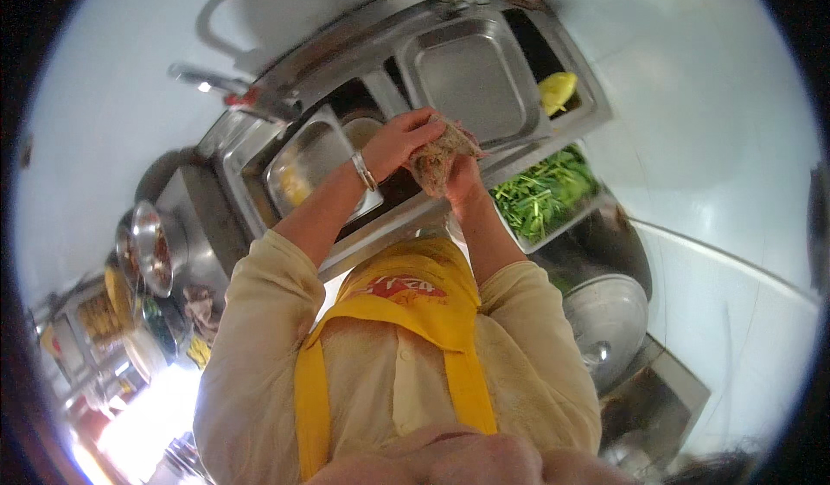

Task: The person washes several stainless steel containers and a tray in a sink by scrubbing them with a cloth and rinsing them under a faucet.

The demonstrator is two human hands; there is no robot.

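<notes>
A brownish, crumpled rag point(443, 158) is held between my two hands over the front of the sink. My left hand point(413, 137), with a bracelet at its wrist, grips it from above and the left. From below and the right, my right hand point(464, 182) closes on the same rag, its fingers partly hidden. Just beyond the hands lies a rectangular metal tray point(471, 74) over the right basin. A second metal tray point(324, 152), tilted and with something yellow in it, sits in the left basin near my left forearm.
Green leafy vegetables point(540, 198) fill a white container right of my right forearm. A yellow-green object point(558, 92) lies on the sink's right edge. A faucet point(233, 90) rises at the left. Metal bowls point(160, 247) stand far left; a round metal basin point(608, 319) leans at right.
</notes>
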